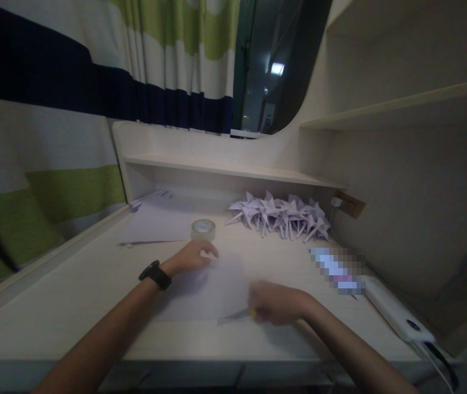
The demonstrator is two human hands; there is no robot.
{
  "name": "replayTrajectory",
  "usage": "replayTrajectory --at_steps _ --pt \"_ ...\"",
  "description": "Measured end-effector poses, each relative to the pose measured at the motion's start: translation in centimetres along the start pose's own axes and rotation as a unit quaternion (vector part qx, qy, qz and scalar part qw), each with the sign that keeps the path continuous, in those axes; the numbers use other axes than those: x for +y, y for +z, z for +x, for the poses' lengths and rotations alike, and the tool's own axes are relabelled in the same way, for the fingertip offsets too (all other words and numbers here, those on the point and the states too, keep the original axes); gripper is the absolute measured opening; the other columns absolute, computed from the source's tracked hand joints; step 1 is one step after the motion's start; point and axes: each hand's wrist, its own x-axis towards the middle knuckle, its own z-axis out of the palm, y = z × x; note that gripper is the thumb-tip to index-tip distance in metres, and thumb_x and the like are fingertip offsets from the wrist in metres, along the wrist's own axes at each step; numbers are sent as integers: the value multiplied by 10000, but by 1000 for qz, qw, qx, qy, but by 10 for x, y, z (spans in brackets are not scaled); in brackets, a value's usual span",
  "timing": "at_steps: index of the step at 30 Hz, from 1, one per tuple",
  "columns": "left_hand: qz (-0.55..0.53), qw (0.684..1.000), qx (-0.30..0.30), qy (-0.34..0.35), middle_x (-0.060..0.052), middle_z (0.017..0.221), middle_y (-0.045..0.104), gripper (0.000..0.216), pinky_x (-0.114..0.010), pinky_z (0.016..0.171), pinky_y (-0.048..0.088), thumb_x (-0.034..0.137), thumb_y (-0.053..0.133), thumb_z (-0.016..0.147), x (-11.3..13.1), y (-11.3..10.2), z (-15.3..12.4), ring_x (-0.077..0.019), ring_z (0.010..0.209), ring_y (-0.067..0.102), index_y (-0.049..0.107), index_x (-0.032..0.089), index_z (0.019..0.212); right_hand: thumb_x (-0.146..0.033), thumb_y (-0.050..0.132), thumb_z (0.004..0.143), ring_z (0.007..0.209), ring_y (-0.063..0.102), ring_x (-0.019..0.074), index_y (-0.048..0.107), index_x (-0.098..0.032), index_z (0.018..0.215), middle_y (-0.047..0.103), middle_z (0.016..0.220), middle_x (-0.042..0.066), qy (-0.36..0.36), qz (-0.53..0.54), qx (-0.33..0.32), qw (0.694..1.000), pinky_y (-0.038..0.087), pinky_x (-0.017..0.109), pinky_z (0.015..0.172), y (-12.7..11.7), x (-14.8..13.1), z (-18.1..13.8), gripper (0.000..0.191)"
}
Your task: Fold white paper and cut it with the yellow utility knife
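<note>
A white sheet of paper (217, 293) lies on the desk in front of me, its right part slightly raised. My left hand (192, 257), with a black watch on the wrist, rests at the sheet's upper left edge. Its thumb and forefinger are apart, fingertips touching the paper. My right hand (276, 302) is closed at the sheet's right edge and blurred by motion. From it a thin grey blade points left along the paper's lower edge, with a bit of yellow handle showing; its exact kind is unclear. A roll of clear tape (203, 230) stands just beyond my left hand.
Several folded paper pinwheels (282, 216) are heaped at the back right. A stack of white paper (157, 221) lies back left. On the right are a pixelated phone-like object (336, 269) and a white power strip (397, 309) with cables. Shelves and a curtain (176, 65) border the desk.
</note>
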Motion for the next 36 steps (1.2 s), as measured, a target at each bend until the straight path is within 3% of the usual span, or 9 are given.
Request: replayTrajectory --at_steps 2,7,12,18,20,25,29,36 --pt "21 1000 -9 7 -59 1024 696 291 -338 898 454 136 501 703 -2 4 -2 -209 981 611 667 173 939 -151 621 764 776 465 176 693 -173 889 491 807 34 -2 7 -4 1000 362 274 713 0 0 0 147" --pt "74 997 -28 10 -77 1370 520 507 -383 1038 349 142 439 787 -7 19 -3 -219 1224 489 506 195 1286 -134 613 763 814 470 181 686 -170 863 506 839 41 -8 11 6 1000 368 288 754 -1 0 0 129" --pt "71 997 -23 22 -75 1266 608 526 -348 968 414 119 428 782 -7 29 -1 -204 1100 575 498 198 1298 -136 611 765 778 460 167 674 -159 814 504 824 38 -9 10 8 1000 364 279 733 0 1 -1 83" --pt "88 996 -1 -6 -70 1109 686 503 -320 838 482 120 468 719 6 23 0 -204 928 639 576 180 1206 -134 615 759 794 463 176 681 -170 865 520 830 40 -7 9 16 1000 360 287 741 0 -1 -1 129" --pt "109 994 -8 -9 -74 1098 691 495 -336 866 472 144 479 733 9 21 0 -215 951 639 574 175 1218 -123 617 751 786 464 173 684 -175 852 511 815 33 -5 12 12 1000 360 281 732 -1 -1 -1 132" --pt "131 989 -60 25 -85 1304 581 513 -362 1015 379 131 452 752 9 26 -1 -227 1179 536 551 169 1254 -131 615 759 803 470 179 691 -178 860 516 829 39 -10 10 18 1000 362 289 745 1 1 -1 135" --pt "118 992 -35 18 -103 1213 634 472 -342 957 426 144 450 764 7 29 1 -225 1078 594 572 147 1220 -139 613 771 828 482 184 697 -173 879 531 850 48 -11 16 17 1000 363 292 755 1 1 -1 141" --pt "83 996 -11 22 -60 999 683 449 -325 852 463 115 507 693 15 16 1 -210 914 619 622 172 1123 -142 602 784 835 496 181 705 -180 909 539 877 50 -4 25 12 1000 368 299 768 -1 -2 -1 167"
